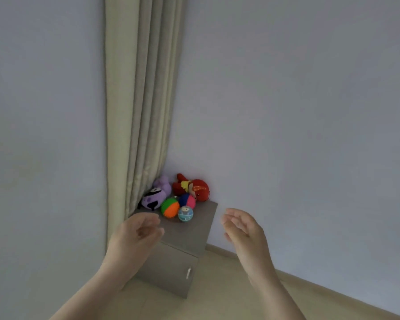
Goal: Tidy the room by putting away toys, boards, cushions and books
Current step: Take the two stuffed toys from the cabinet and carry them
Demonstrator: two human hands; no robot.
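Note:
Several toys sit on top of a small grey cabinet (189, 229) in the room's corner. A purple plush (156, 196) lies at the left against the curtain, and a red plush (195, 187) rests against the wall. In front of them are a green and orange spiky ball (170, 207), a blue and pink ball (187, 200) and a small light blue ball with a face (185, 213). My left hand (136, 234) hovers over the cabinet's near left corner, fingers loosely curled, holding nothing. My right hand (243, 227) hangs to the right of the cabinet, fingers relaxed and empty.
A beige curtain (141, 107) hangs to the left of the cabinet, touching the purple plush. Pale walls meet behind the toys. The cabinet has a door with a small metal handle (188, 273). Light wooden floor (217, 294) runs along the skirting on the right.

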